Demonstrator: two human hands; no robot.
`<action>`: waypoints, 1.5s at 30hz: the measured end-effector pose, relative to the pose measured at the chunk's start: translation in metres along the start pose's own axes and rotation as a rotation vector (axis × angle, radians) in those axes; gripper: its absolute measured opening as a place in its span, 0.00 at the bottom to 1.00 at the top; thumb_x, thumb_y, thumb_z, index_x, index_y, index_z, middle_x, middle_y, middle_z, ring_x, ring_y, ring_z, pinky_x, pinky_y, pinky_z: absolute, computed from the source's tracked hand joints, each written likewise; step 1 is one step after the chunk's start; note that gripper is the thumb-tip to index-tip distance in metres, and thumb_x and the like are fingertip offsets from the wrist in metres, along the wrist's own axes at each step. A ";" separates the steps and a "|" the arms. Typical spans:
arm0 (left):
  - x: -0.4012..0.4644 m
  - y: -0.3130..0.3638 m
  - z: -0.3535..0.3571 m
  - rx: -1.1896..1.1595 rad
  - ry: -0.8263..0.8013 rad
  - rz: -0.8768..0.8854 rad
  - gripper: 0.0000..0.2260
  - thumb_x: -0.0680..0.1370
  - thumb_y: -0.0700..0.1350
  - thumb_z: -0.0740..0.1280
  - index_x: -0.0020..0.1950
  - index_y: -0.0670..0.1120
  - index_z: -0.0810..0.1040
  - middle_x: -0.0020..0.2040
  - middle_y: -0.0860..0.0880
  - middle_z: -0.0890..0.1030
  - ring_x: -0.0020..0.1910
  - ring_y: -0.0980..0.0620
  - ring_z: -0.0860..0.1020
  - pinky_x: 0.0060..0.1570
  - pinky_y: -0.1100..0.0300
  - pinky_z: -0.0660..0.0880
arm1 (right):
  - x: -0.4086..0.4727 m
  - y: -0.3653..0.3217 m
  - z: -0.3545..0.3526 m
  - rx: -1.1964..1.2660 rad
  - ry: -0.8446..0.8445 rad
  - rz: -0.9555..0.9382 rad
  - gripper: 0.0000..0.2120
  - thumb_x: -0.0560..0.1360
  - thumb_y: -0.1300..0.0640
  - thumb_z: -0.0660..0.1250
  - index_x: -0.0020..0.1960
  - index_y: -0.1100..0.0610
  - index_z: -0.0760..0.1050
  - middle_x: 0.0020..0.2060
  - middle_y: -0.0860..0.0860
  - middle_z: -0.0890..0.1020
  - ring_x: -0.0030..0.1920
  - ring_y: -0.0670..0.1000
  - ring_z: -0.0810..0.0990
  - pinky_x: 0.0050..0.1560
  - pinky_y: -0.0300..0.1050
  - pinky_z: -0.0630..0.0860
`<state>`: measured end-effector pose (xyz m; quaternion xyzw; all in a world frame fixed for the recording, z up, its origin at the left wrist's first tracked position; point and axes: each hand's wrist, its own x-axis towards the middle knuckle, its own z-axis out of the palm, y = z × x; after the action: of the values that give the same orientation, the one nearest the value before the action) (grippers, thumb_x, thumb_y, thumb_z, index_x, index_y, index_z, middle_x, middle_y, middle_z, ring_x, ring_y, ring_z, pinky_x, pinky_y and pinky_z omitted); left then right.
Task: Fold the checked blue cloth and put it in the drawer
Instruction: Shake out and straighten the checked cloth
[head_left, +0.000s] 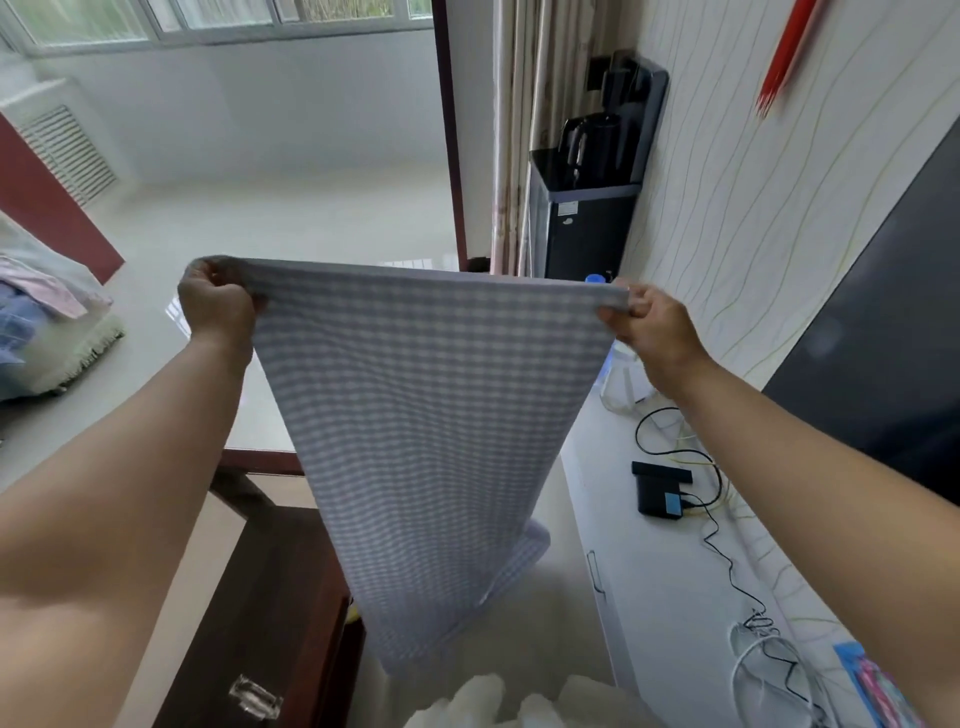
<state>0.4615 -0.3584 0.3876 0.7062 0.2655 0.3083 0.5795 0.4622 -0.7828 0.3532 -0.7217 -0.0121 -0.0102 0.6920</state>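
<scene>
Now the left hand (215, 306) and right hand (652, 325) each pinch a top corner of the cloth (431, 415), which hangs spread between them.

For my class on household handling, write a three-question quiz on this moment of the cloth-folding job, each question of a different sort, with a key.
1. True or false: the checked blue cloth lies flat on the white counter.
2. Multiple choice: the left hand and right hand grip the cloth at A) its two top corners, B) its bottom edge, C) its middle.
3. Fill the gap: the small black box with cables sits on the white ____.

Key: 1 false, the cloth hangs in the air, held up by both hands; 2 A; 3 counter.
</scene>
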 end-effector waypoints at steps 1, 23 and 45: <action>-0.003 -0.005 -0.001 0.073 -0.034 0.046 0.18 0.65 0.29 0.54 0.38 0.51 0.72 0.39 0.52 0.74 0.45 0.47 0.75 0.37 0.54 0.78 | -0.002 0.004 0.001 0.062 0.046 0.074 0.09 0.75 0.63 0.68 0.56 0.60 0.76 0.47 0.55 0.82 0.55 0.57 0.81 0.58 0.47 0.78; -0.038 -0.017 -0.001 0.298 -0.265 0.111 0.07 0.79 0.37 0.50 0.51 0.42 0.67 0.40 0.49 0.70 0.39 0.47 0.72 0.30 0.55 0.75 | 0.002 -0.024 0.011 -0.563 0.234 -0.154 0.09 0.82 0.55 0.52 0.49 0.57 0.69 0.43 0.53 0.75 0.44 0.53 0.73 0.39 0.43 0.66; 0.026 -0.025 -0.002 0.951 -0.774 0.488 0.20 0.70 0.45 0.75 0.57 0.45 0.69 0.49 0.44 0.78 0.45 0.44 0.77 0.42 0.56 0.71 | 0.025 -0.021 0.065 -1.602 -0.159 0.014 0.14 0.79 0.48 0.53 0.56 0.48 0.75 0.46 0.51 0.78 0.47 0.56 0.77 0.43 0.46 0.68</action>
<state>0.4774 -0.3334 0.3663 0.9849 -0.0225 0.0038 0.1716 0.4860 -0.7166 0.3718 -0.9974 -0.0457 0.0398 -0.0390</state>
